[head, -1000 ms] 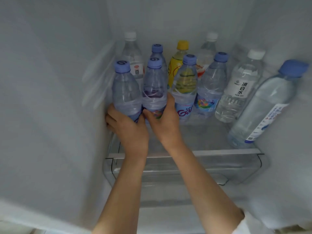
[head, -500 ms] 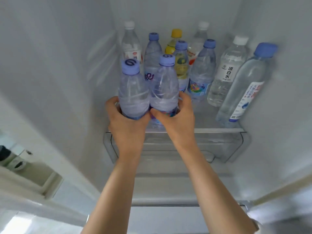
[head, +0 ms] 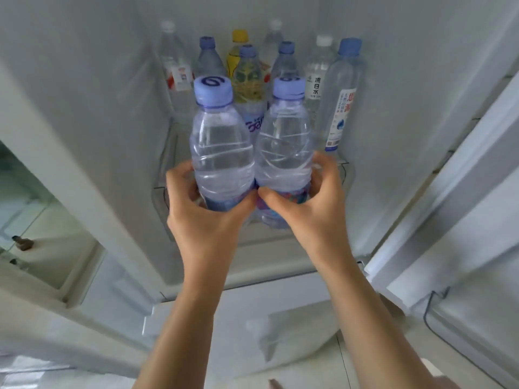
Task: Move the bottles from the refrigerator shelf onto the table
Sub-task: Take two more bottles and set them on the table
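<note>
Left hand point(head: 207, 220) wraps tight round one water bottle point(head: 220, 153), right hand point(head: 311, 203) round another point(head: 283, 153) (bottles touching). More bottles point(head: 337, 94) crowd the refrigerator shelf point(head: 344, 167) behind.

Two bare forearms enter from 6 o'clock. The left hand point(head: 207, 220) and right hand point(head: 314, 209) wear no gloves, rings or watch; no sleeve shows.

1. The two clear plastic water bottles with pale blue caps, left one point(head: 220, 153) and right one point(head: 283, 148), have been lifted off the glass refrigerator shelf point(head: 344, 167) and drawn out toward the camera.
2. Left hand point(head: 205, 217) and right hand point(head: 311, 206) have withdrawn with them, clear of the shelf edge.
</note>
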Demonstrator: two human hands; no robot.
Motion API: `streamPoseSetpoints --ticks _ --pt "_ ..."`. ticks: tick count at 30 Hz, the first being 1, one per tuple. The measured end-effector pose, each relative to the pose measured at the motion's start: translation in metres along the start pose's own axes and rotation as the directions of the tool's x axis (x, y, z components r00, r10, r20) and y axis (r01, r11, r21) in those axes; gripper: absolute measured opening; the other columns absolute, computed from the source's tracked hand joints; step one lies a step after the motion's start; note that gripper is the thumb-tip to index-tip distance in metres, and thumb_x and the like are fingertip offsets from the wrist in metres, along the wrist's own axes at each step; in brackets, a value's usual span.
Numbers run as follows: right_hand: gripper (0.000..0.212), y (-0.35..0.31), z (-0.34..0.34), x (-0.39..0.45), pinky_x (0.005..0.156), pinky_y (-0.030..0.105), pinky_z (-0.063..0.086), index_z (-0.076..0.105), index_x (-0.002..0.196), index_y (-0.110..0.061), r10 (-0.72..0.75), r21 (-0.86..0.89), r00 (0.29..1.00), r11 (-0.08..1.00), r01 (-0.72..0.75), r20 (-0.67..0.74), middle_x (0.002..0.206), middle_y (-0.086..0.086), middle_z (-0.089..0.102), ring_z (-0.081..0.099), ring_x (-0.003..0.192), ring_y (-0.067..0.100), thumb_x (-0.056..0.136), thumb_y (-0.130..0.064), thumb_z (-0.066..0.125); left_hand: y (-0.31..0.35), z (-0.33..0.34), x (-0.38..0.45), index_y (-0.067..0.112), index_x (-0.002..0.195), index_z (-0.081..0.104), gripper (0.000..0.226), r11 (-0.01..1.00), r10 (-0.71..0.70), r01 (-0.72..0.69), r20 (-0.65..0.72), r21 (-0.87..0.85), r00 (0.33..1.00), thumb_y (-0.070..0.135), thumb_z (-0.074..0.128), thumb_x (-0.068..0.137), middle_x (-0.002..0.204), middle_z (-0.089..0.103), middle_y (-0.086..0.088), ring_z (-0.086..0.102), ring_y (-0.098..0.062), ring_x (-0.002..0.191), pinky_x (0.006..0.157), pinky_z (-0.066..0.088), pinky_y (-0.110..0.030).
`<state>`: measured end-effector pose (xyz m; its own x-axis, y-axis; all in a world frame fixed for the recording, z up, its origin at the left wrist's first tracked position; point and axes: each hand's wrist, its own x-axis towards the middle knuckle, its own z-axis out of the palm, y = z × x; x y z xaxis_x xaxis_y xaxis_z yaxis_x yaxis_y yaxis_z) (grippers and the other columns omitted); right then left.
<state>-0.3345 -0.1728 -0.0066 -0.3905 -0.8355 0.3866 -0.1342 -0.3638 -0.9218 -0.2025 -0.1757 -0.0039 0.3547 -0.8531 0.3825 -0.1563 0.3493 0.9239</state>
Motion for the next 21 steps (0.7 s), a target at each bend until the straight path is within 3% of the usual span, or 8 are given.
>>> streamPoseSetpoints --ticks 7,12,16,21 --pt "0.065 -0.004 -0.011 -0.118 0.081 0.034 0.054 0.051 0.114 -0.021 0.088 -0.122 0.984 0.987 -0.108 -0.153 0.099 -0.002 0.071 0.069 0.092 0.014 0.061 -0.022 0.088 -0.018 -0.063 -0.066 0.03 0.107 0.051 0.069 0.998 -0.052 0.055 0.229 -0.007 0.972 0.019 0.094 0.054 0.098 0.07 0.01 0.069 -0.006 0.092 0.079 0.058 -0.034" --pt "0.068 -0.012 -0.022 -0.2 0.085 0.042 0.056 0.05 0.115 -0.021 0.192 -0.126 0.955 0.967 -0.224 -0.226 0.108 -0.001 0.067 0.067 0.099 0.017 0.058 -0.03 0.086 -0.025 -0.109 -0.114 0.033 0.108 0.051 0.069 0.996 -0.085 0.073 0.388 0.046 0.918 0.023 0.093 0.054 0.093 0.068 0.016 0.066 -0.001 0.086 0.07 0.054 -0.019" --pt "0.072 -0.026 -0.044 -0.27 0.085 0.034 0.056 0.051 0.121 -0.016 0.277 -0.1 0.917 0.944 -0.316 -0.287 0.111 0.003 0.068 0.067 0.103 0.019 0.059 -0.03 0.084 -0.024 -0.134 -0.163 0.022 0.118 0.053 0.073 0.99 -0.143 0.115 0.528 0.085 0.837 0.022 0.092 0.057 0.098 0.069 0.01 0.067 -0.004 0.088 0.07 0.055 -0.018" --pt "0.071 -0.038 -0.08 -0.349 0.082 0.026 0.055 0.052 0.122 -0.023 0.35 -0.121 0.837 0.893 -0.434 -0.42 0.111 -0.01 0.067 0.066 0.102 0.009 0.059 -0.023 0.084 -0.022 -0.147 -0.229 0.026 0.12 0.052 0.076 0.984 -0.176 0.12 0.685 0.129 0.707 0.026 0.092 0.055 0.102 0.068 0.013 0.067 -0.004 0.092 0.073 0.057 -0.025"
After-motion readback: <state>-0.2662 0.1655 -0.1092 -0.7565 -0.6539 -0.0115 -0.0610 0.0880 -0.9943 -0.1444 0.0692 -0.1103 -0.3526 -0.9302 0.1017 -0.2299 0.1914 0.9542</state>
